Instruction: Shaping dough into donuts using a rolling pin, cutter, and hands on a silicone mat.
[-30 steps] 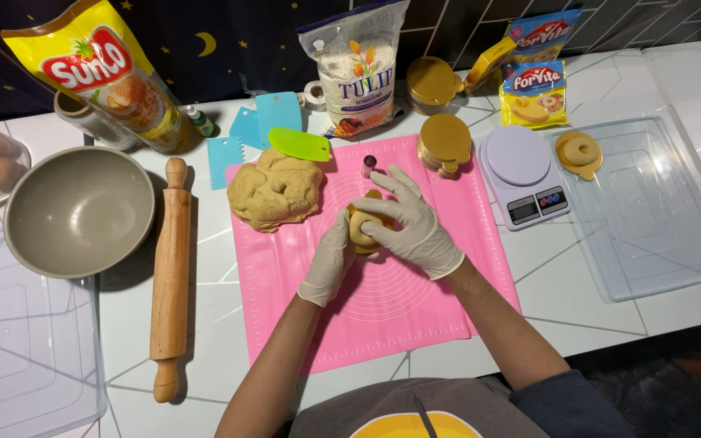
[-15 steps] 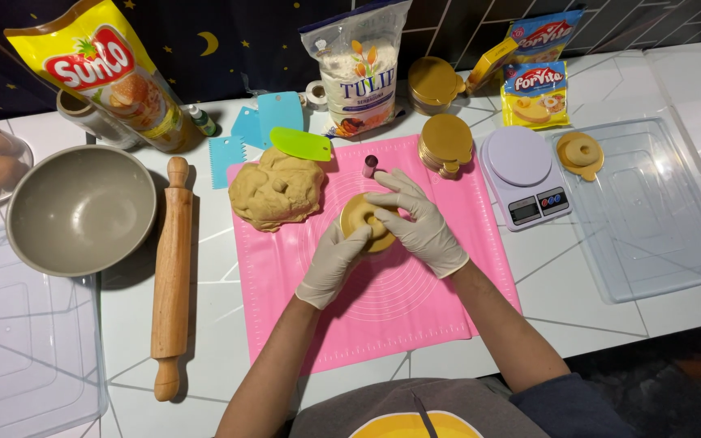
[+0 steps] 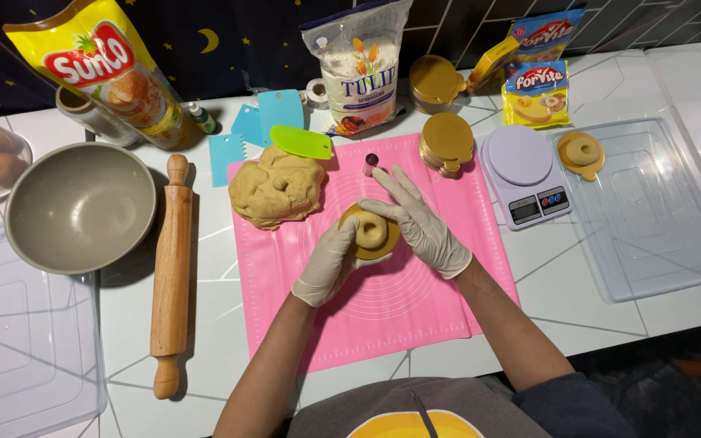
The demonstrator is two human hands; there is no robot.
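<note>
Pink silicone baking mat (image 3: pixel 383 316): our gloved left hand (image 3: pixel 330 259) and right hand (image 3: pixel 419 223) curl loosely around a tan dough ring (image 3: pixel 371 233) on its gold card disc (image 3: pixel 349 220); we judge light, even fingertip pressure keeps it round.

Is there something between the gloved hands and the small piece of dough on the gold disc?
Nothing visible. The left hand cups the gold disc from its left side, and the right hand lies over its right edge, its fingers touching the dough ring. The small cutter and the big dough lump stand apart.
</note>
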